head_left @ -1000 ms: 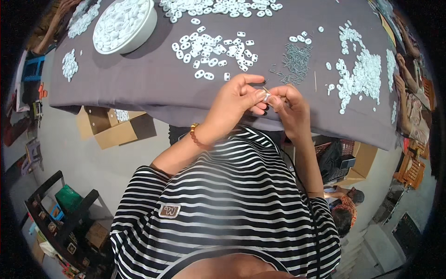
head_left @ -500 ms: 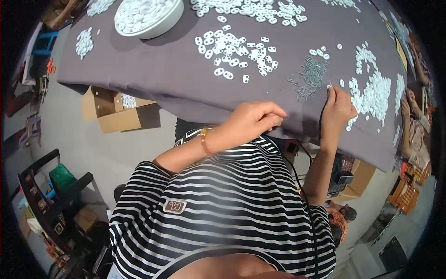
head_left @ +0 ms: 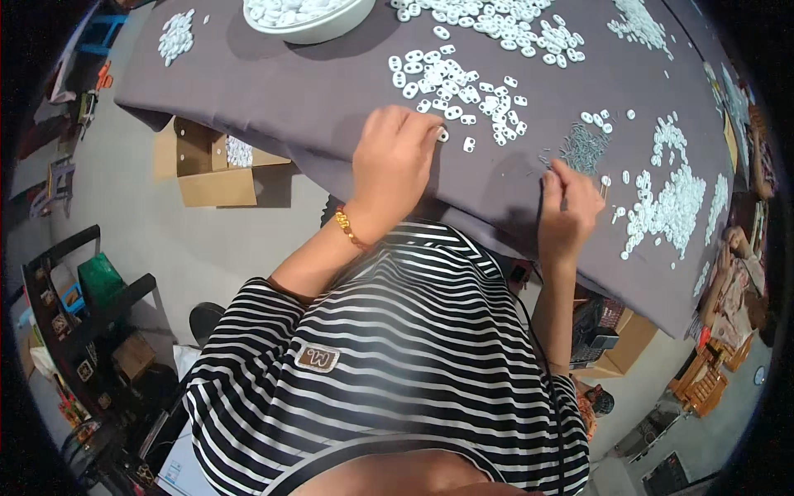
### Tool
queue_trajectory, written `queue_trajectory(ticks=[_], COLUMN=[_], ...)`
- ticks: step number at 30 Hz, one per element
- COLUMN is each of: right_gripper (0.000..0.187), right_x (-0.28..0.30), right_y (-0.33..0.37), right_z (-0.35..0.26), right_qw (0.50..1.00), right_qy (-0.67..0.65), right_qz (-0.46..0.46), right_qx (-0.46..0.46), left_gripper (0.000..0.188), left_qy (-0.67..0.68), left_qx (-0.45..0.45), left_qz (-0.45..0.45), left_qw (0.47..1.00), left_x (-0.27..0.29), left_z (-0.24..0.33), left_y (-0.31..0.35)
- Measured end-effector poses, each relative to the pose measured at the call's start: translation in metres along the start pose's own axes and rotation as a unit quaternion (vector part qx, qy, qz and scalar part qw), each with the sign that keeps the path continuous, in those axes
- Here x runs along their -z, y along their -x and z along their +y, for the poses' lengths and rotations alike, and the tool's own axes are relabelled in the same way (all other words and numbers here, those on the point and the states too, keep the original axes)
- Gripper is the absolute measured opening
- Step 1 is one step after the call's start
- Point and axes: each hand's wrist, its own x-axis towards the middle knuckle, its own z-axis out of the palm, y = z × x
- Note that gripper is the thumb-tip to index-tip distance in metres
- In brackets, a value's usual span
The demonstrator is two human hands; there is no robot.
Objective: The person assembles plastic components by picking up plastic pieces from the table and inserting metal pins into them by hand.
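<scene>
The left hand (head_left: 395, 157) has bent fingertips gathered at a white two-hole oval plate (head_left: 442, 135), pinching or merely touching, I cannot tell; the right hand (head_left: 571, 207) curls loosely, thumb and forefinger close together beside slim grey pins (head_left: 585, 147), its grip unclear; the separate heaps probably keep parts sorted within reach; smooth, plastic-looking pieces contrast with matte, softly draped grey cloth (head_left: 273, 91).

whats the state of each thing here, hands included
Left hand: fingers bent, tips at a white piece
Right hand: fingers bent, at the grey pins
Grey pins: loose, heaped
White bowl: filled, partly out of frame
Cardboard box: open, white pieces inside
Grey cloth: spread, hanging over the near edge
</scene>
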Motion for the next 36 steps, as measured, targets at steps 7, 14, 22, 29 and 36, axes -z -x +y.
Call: queue_trajectory(ticks=[7,14,22,29,36], right_gripper=[0.018,0.022,0.019,0.017,0.018], right_x=[-0.02,-0.034,-0.03,-0.017,-0.014], right_y=[-0.016,-0.026,-0.025,-0.019,-0.011], right_z=[-0.035,-0.046,-0.049,-0.033,-0.027], right_qw=[0.982,0.969,0.979,0.989,0.995], right_qy=[-0.047,-0.078,-0.063,-0.052,-0.055], right_qz=[-0.102,-0.119,-0.092,-0.053,-0.043], right_qx=[0.155,0.2,0.172,0.127,0.069], left_gripper=[0.016,0.015,0.013,0.009,0.009], left_qy=[0.01,-0.036,-0.046,-0.035,-0.001], left_qx=[0.012,0.013,0.021,0.032,-0.006], left_qz=[0.008,0.049,0.012,-0.055,-0.009], left_qw=[1.0,0.998,0.999,0.997,1.0], left_x=[0.001,0.004,-0.001,-0.002,-0.002], left_z=[-0.003,-0.016,-0.017,-0.02,-0.023], left_y=[0.003,0.001,-0.013,-0.028,-0.024])
